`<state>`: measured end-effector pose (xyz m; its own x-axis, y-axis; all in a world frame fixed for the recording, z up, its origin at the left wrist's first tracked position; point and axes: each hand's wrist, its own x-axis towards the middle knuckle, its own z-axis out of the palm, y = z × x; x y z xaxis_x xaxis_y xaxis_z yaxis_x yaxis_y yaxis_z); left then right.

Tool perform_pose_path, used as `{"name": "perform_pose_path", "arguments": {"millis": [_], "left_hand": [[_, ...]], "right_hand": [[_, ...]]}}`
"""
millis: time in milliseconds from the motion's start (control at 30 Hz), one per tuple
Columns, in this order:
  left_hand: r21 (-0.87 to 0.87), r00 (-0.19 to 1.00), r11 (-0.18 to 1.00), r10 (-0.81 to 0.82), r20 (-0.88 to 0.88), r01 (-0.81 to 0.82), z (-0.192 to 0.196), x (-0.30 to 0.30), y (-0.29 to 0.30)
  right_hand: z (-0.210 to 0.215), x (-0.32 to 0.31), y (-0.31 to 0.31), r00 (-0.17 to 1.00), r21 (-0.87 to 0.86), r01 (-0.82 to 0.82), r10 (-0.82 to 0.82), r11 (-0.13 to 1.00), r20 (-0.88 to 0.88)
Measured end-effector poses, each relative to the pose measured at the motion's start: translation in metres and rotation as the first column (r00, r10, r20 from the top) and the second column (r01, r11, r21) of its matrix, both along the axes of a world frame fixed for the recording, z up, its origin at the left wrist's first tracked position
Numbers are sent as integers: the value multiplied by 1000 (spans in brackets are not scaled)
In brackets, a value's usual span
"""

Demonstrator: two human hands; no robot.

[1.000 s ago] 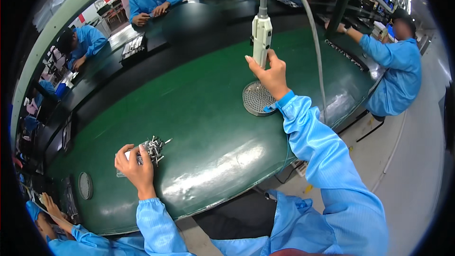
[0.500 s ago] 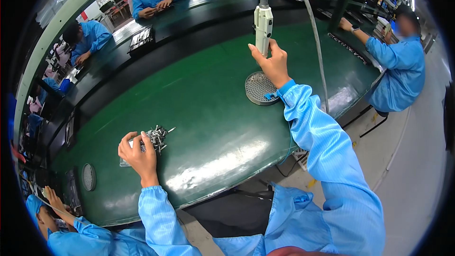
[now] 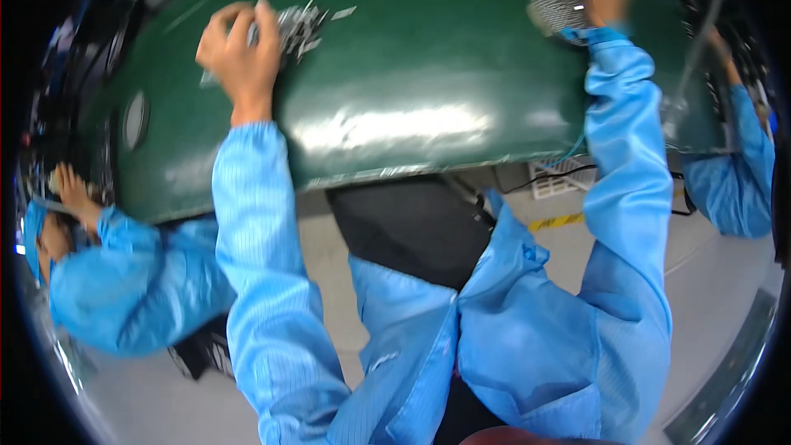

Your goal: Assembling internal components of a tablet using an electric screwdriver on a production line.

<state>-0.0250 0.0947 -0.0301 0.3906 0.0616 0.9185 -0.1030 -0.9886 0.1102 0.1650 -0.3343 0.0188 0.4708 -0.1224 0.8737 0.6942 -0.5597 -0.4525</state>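
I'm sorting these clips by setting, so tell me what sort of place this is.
Most likely a factory assembly line. The person and the co-workers on either side all wear light blue work coats at one long green bench, and the left hand rests on a small pile of metal parts.

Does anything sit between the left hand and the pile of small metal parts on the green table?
Nothing visible does: the left hand already rests against the metal parts on the green table, fingers at their edge.
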Motion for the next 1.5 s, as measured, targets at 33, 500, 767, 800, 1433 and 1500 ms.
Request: {"name": "perform_pose_path", "arguments": {"millis": [33, 500, 767, 800, 1433, 1500], "left_hand": [[-3, 999, 999, 41, -7, -41, -5, 2, 3], [93, 989, 985, 146, -13, -144, -13, -12, 0], [177, 989, 974, 148, -17, -143, 1, -15, -10], [180, 991, 975, 135, -14, -130, 2, -16, -10], [202, 990, 979, 22, -137, 6, 17, -22, -5], [184, 992, 983, -2, -128, 26, 12, -20, -7]], "right_hand": [[0, -3, 4, 993, 70, -39, 46, 997, -108], [-28, 11, 1, 992, -53, -61, 55, 997, -110], [-30, 3, 19, 994, -13, -80, 79, 997, -77], [-29, 2, 18, 995, -9, -66, 65, 998, -74], [-4, -22, 5, 998, -134, -50, 54, 990, 29], [0, -27, 1, 998, -154, -58, 58, 986, -1]]}}
